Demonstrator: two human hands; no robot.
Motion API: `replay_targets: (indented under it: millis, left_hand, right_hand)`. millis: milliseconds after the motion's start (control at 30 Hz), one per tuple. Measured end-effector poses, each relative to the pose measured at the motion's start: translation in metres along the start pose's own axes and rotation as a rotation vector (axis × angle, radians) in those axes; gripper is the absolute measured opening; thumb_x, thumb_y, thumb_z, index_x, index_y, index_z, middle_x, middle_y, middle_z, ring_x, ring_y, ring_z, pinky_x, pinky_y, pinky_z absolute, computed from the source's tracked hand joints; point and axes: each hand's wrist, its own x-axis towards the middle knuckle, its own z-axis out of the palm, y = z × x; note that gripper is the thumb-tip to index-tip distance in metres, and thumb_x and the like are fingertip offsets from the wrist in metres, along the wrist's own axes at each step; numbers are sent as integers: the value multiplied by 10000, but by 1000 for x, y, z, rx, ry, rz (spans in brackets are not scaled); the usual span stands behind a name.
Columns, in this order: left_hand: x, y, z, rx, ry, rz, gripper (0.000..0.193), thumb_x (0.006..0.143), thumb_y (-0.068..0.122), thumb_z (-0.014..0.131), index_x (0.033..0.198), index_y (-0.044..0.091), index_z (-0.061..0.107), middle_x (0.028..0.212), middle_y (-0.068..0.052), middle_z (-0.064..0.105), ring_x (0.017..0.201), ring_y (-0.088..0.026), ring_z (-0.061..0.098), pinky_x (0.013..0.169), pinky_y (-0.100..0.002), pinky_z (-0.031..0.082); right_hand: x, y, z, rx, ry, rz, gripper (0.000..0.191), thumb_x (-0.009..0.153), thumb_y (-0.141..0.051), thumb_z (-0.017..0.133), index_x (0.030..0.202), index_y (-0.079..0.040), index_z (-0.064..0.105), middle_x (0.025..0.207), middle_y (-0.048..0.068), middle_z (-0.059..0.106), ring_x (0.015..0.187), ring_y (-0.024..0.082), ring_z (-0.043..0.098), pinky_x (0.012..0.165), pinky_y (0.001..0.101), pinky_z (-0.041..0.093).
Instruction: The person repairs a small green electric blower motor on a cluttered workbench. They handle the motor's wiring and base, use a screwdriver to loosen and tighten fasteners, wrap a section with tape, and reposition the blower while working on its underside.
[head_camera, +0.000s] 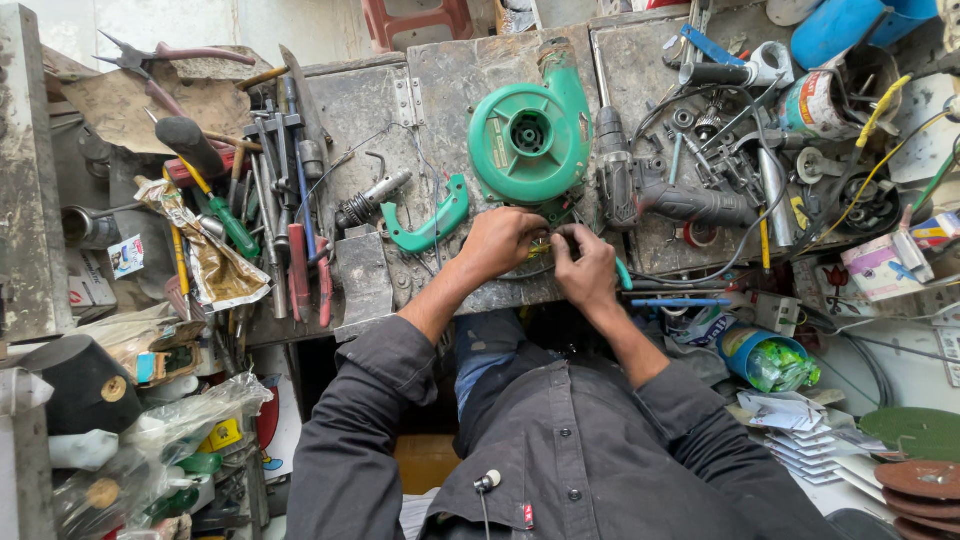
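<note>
Both hands meet at the near edge of the grey metal counter (470, 80), just below the green blower housing (532, 133). The left hand (503, 242) is curled almost closed, its fingertips pinching at a small bundle of wires (548, 246) that runs out from under the housing; the right hand (588, 270) is curled the same way, thumb and fingers closed on the same wires from the 3 o'clock side. The two hands touch or nearly touch over the wires, and what exactly sits between the fingertips is too small to tell.

The blower housing lies flat, its round intake facing up, at 12 o'clock from the hands. A loose green handle half (430, 225) lies at 9 o'clock from the left hand, just beside a short cylindrical motor part (372, 198). At 2 o'clock from the right hand lies a dark cordless drill (650, 190), on its side. A blue-handled screwdriver (680, 301) lies at 3 o'clock, near the counter's edge. Far off at 9 o'clock, a heap of files, screwdrivers and pliers (265, 180) covers the counter's left end.
</note>
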Motion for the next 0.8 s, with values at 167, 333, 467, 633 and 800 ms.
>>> replay_targets:
  millis: [167,333,467,633,800]
  left_hand:
    - [-2,1,-3,0,7,35,193,835,151,665,989,120,777,897,-121,749,853,-353,708,713,-474,549]
    - [0,1,-6,4,5,39,178,841,163,682,984,112,775,884,-131,745,849,-364,704,713,-483,542]
    - [1,2,-6,11,3,38,174,854,179,694,988,102,772,894,-140,742,851,-371,699,720,-487,538]
    - [1,2,-6,9,22,58,181,849,170,690,993,93,767,907,-142,740,853,-378,697,722,-483,540]
    - [1,3,-7,37,-18,48,204,864,104,628,1005,112,775,913,-125,745,846,-366,702,716,-474,544]
  right_hand:
    - [3,25,8,1030,-303,807,224,952,-146,706,1133,-22,663,930,92,670,789,204,661,675,322,530]
    - [8,-13,-15,436,-183,221,236,945,-135,725,1140,-16,666,944,101,672,802,215,662,687,333,536]
    - [9,-44,-32,-118,7,-271,221,916,-108,740,1107,-21,669,963,121,680,836,268,685,726,372,551]
    - [12,-20,-18,-8,-50,-146,75,958,-101,699,1017,-55,701,904,67,680,828,235,656,725,356,532]
    - [9,19,7,1033,-307,816,140,964,-159,704,1024,-32,701,891,85,687,787,223,662,691,344,531]
